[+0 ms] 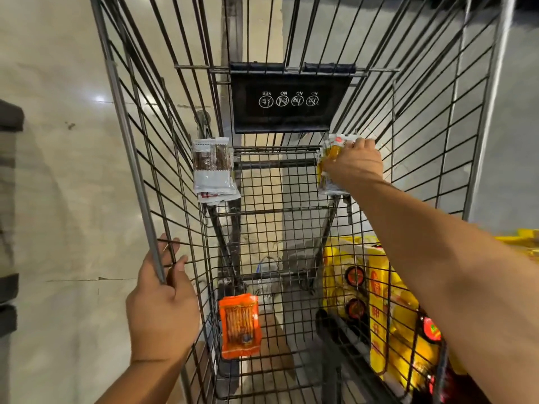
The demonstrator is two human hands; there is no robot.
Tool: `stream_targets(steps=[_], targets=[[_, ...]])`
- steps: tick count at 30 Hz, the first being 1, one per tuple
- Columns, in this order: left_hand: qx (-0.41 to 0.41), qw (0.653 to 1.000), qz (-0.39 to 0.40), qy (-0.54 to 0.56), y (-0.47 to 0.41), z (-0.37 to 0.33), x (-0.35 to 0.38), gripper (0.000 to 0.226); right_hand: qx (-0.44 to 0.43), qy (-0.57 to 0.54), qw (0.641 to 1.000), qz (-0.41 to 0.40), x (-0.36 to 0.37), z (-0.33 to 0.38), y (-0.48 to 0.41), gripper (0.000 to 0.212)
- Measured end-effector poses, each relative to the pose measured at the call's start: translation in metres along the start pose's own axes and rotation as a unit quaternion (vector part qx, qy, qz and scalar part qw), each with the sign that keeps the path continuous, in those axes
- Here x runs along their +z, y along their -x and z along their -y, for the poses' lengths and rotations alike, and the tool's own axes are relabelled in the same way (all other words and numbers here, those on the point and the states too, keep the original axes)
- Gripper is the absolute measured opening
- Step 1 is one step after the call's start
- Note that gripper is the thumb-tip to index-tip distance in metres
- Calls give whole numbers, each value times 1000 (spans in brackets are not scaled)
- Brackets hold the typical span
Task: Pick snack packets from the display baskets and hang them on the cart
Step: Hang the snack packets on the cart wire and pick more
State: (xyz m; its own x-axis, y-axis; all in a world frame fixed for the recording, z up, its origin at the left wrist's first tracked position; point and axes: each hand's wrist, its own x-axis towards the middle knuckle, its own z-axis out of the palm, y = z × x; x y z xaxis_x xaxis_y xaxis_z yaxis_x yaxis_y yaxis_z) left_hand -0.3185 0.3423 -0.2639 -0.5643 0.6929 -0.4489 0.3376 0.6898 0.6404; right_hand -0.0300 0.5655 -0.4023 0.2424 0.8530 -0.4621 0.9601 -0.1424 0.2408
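Gripping cart (128, 147) left rim rail with left hand (163, 310), fingers curling round rail. Holding right hand (354, 167) at far right corner, clutching yellow-white snack packet (331, 153) against wire, possibly already hooking on, view unclear. Hanging inside far left: silver-brown packets (214, 170). Hanging on near left wall: orange packet (239, 326). Sitting outside right wall: yellow packets (379, 290).

Glossy pale tiled floor (67, 176) reflects overhead light, a grey pillar (493, 91) rising right.

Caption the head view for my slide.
Right hand holds a yellow packet at the cart's far end; left hand grips its rim.
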Motion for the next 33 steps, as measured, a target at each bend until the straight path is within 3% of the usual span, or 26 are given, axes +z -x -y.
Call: stream_targets(steps=[2, 5, 8, 12, 14, 20, 23, 30, 33], targets=[[0, 1000, -2, 3, 2, 0, 0, 34, -28, 13, 999, 26, 0, 1, 3, 92], [-3, 1000, -1, 9, 2, -1, 1, 33, -57, -19, 996, 68, 0, -1, 6, 87], [-2, 1000, -6, 9, 0, 0, 2, 36, -63, -92, 992, 62, 4, -7, 8, 76], [-3, 1000, -11, 8, -1, 2, 3, 36, -93, -16, 995, 17, 17, -8, 14, 73], [-1, 1000, -10, 10, 0, 5, 4, 37, -119, -31, 992, -17, 25, -11, 21, 73], [-3, 1000, -13, -3, -1, 14, 5, 37, -127, -47, 991, -5, 23, -19, 25, 61], [0, 1000, -17, -8, 0, 12, 5, 37, -160, -11, 986, -33, 25, -23, 28, 61], [23, 999, -25, -11, 0, 12, 4, 38, -136, -37, 990, 13, 17, -16, 26, 63], [21, 1000, -20, -4, -1, 10, 3, 34, -159, -25, 987, -5, 15, -18, 39, 66]])
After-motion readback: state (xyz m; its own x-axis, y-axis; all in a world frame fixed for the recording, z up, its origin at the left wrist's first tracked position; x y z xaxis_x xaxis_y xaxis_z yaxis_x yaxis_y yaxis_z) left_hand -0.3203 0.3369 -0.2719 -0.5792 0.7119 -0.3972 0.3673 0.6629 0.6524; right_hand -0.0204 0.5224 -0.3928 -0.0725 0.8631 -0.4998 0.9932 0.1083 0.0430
